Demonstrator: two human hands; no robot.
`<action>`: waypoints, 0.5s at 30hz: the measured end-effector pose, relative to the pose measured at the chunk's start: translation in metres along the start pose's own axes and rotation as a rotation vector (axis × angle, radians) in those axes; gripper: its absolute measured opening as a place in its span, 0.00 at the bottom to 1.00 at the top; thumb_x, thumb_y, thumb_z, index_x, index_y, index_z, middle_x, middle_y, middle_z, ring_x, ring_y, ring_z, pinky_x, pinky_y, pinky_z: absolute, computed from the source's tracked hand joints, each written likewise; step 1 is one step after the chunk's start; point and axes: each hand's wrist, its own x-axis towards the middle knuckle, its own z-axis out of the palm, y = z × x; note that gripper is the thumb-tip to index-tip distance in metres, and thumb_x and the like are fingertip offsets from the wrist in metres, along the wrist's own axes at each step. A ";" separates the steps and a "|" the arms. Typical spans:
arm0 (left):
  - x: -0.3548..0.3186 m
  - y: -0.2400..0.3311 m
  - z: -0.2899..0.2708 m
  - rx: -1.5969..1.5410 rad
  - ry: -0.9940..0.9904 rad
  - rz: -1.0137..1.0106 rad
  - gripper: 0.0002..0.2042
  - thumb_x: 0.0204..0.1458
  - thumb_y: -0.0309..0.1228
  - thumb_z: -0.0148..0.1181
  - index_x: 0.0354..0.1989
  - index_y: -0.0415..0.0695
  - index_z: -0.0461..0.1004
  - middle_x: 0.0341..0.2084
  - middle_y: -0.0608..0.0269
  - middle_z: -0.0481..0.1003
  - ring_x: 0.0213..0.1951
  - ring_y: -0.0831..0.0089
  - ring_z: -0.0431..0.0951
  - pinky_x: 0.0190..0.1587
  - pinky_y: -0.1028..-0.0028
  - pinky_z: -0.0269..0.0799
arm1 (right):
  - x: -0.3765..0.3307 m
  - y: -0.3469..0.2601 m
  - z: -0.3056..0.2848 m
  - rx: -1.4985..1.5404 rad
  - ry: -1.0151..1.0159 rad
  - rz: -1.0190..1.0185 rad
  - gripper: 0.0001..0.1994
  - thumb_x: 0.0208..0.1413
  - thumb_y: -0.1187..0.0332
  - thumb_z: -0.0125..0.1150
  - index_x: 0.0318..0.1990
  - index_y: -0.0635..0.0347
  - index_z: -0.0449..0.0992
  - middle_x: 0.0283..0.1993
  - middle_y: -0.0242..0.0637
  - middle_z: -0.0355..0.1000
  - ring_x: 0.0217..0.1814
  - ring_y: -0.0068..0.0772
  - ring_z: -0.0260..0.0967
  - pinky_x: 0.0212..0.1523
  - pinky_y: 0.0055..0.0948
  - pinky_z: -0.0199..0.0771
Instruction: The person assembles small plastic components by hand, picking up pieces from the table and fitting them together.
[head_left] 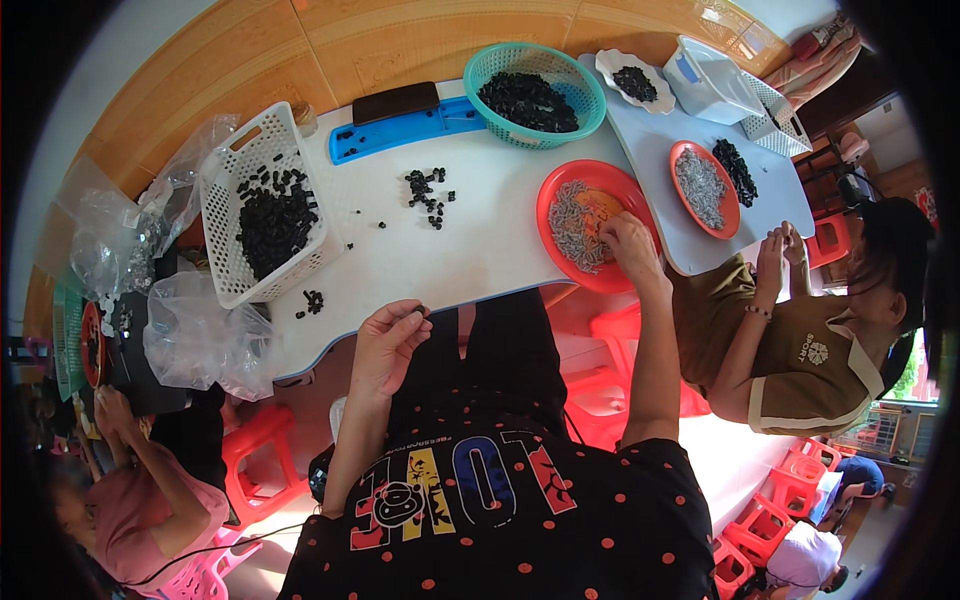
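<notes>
My left hand point(392, 345) is raised just off the table's front edge. Its thumb and fingers pinch a small black plastic piece point(420, 310). My right hand point(628, 243) reaches into a red plate point(583, 170), fingertips together over the orange bottom. Whatever sits between those fingertips is too small to make out. Thin grey metal pieces point(572, 222) lie heaped in the plate, left of this hand. Between the hands and the wall, a loose group of black pieces point(428, 192) rests on the white table point(480, 225).
A white basket point(215, 200) of black pieces stands left; a green basket point(590, 75) stands behind the plate. A blue tray point(400, 132) holds a dark case point(396, 102). Clear bags point(205, 330) hang at the left edge. Co-workers sit at right point(810, 350) and left point(150, 500).
</notes>
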 end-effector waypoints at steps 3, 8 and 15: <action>0.001 0.000 -0.001 0.017 0.009 0.006 0.08 0.54 0.21 0.58 0.42 0.37 0.75 0.36 0.55 0.78 0.34 0.72 0.80 0.39 0.76 0.79 | -0.004 0.000 -0.002 0.008 0.054 0.008 0.05 0.46 0.73 0.63 0.31 0.62 0.77 0.33 0.42 0.70 0.41 0.47 0.70 0.43 0.43 0.68; 0.002 -0.001 0.000 0.002 0.000 0.006 0.08 0.54 0.21 0.58 0.42 0.37 0.75 0.36 0.56 0.78 0.34 0.72 0.80 0.39 0.76 0.79 | -0.006 -0.013 -0.008 0.115 0.010 0.002 0.05 0.44 0.72 0.65 0.30 0.62 0.78 0.31 0.42 0.70 0.40 0.46 0.70 0.42 0.42 0.68; 0.001 -0.001 -0.002 0.027 0.010 0.003 0.08 0.54 0.21 0.58 0.42 0.37 0.75 0.35 0.56 0.78 0.33 0.72 0.79 0.38 0.75 0.78 | -0.003 -0.024 -0.006 0.124 -0.029 -0.014 0.07 0.42 0.72 0.66 0.31 0.60 0.81 0.31 0.42 0.69 0.40 0.46 0.70 0.42 0.42 0.69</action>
